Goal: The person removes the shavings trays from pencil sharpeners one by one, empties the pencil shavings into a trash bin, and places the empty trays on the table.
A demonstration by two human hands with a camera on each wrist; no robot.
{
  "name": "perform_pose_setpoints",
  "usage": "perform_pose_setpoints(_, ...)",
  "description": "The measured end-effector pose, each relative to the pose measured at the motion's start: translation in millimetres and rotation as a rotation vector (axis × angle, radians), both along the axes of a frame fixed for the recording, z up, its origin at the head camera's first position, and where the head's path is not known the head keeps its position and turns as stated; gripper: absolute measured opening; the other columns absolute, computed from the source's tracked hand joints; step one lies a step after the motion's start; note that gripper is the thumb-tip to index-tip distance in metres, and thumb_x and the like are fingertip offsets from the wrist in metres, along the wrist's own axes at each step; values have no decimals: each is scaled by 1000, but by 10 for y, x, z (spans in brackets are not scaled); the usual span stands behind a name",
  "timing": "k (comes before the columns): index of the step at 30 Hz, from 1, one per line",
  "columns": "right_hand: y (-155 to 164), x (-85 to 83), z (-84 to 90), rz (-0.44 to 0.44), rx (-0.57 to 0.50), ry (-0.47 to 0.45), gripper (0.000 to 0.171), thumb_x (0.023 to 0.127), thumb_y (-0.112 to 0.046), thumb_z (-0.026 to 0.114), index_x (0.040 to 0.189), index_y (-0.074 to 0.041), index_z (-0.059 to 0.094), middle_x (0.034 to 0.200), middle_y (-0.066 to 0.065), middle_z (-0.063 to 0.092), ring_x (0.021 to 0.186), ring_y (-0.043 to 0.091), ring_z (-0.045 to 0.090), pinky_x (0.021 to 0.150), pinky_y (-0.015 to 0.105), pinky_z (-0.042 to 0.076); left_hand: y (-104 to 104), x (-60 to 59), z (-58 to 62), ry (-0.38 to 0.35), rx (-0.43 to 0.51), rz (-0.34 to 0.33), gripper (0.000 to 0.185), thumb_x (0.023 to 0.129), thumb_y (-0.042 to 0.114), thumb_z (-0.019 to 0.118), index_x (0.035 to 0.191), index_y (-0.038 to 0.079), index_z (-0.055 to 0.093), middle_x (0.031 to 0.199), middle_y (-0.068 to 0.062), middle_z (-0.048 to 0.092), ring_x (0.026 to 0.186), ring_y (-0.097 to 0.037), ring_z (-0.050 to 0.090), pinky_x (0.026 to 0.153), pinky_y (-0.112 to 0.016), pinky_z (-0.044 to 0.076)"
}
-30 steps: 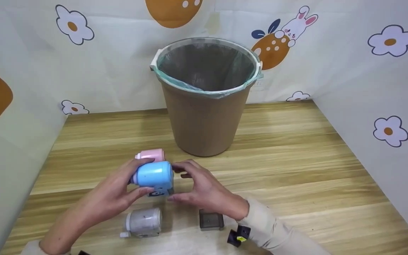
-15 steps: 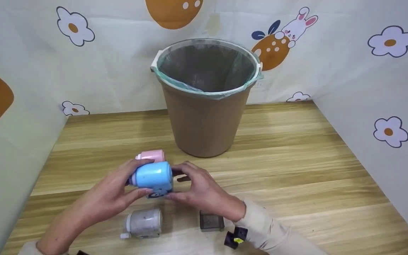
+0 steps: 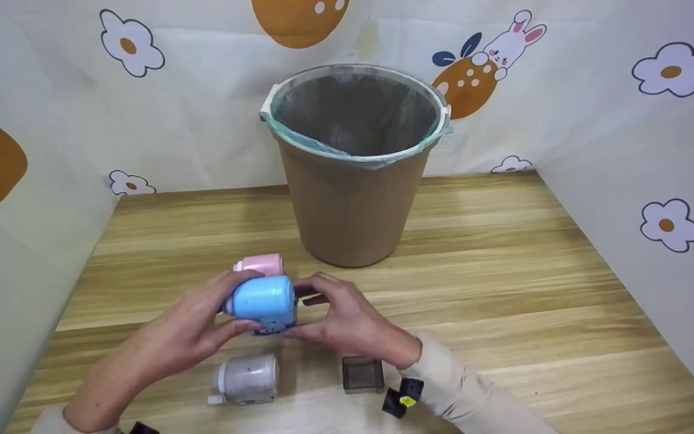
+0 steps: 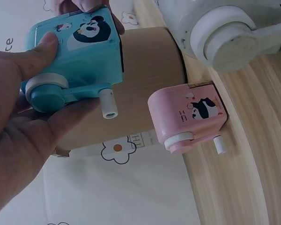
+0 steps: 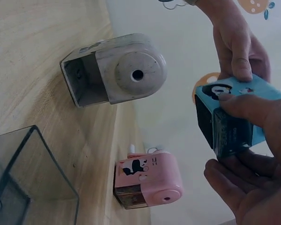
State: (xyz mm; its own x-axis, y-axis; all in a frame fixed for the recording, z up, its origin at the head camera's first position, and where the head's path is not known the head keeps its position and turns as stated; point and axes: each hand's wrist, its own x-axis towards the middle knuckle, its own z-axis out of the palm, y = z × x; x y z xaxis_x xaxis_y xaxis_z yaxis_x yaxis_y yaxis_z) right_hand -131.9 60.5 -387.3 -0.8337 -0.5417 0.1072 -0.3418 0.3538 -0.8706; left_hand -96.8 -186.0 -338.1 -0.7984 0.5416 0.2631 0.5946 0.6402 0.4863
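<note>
My left hand point(image 3: 205, 328) grips a blue crank pencil sharpener point(image 3: 262, 296) above the table, thumb on its panda-printed side in the left wrist view. My right hand point(image 3: 344, 319) holds the sharpener's other end. In the right wrist view its thumb lies beside the dark see-through shavings drawer point(image 5: 232, 133), the fingers on the far side. A pink pencil sharpener point(image 4: 189, 115) stands behind the hands. Nearer the front is a grey-white pencil sharpener point(image 3: 249, 380) whose drawer slot gapes in the right wrist view. To its right sits a see-through, smoky box-shaped drawer point(image 3: 363, 375).
A tall brown bin point(image 3: 353, 205) with a greenish plastic liner stands at the back of the wooden table point(image 3: 503, 271). Pale cloth walls point(image 3: 202, 108) printed with flowers and a rabbit enclose the back and sides.
Both hands stay around the blue pencil sharpener in nearly the same place. The right thumb and fingers have shifted slightly at its end. The whole head view has moved a little.
</note>
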Motion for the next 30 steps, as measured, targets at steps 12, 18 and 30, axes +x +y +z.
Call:
perform_pose_setpoints(12,31,4,-17,-10,-30,75,57,73,-15,89,124,-6,64,121,7,69,115,22,67,103,28,53,73,-15,27,11,-53,0,56,88,16,76,137,9,50,129,-15,64,112,-35,67,89,-51,59)
perform_pose_setpoints(18,79,-18,25,18,-93,-29,60,72,-15,90,125,-5,64,121,7,71,115,21,68,105,26,51,62,5,52,-10,-30,6,57,88,18,76,138,7,52,127,-17,66,109,-35,68,89,-50,59)
perform_pose_setpoints(30,317,-18,16,-33,-154,-59,56,71,-4,87,122,-2,64,121,13,68,117,29,66,106,36,51,-81,65,56,-49,-9,106,55,85,19,79,134,5,56,121,-15,68,107,-33,68,88,-47,60)
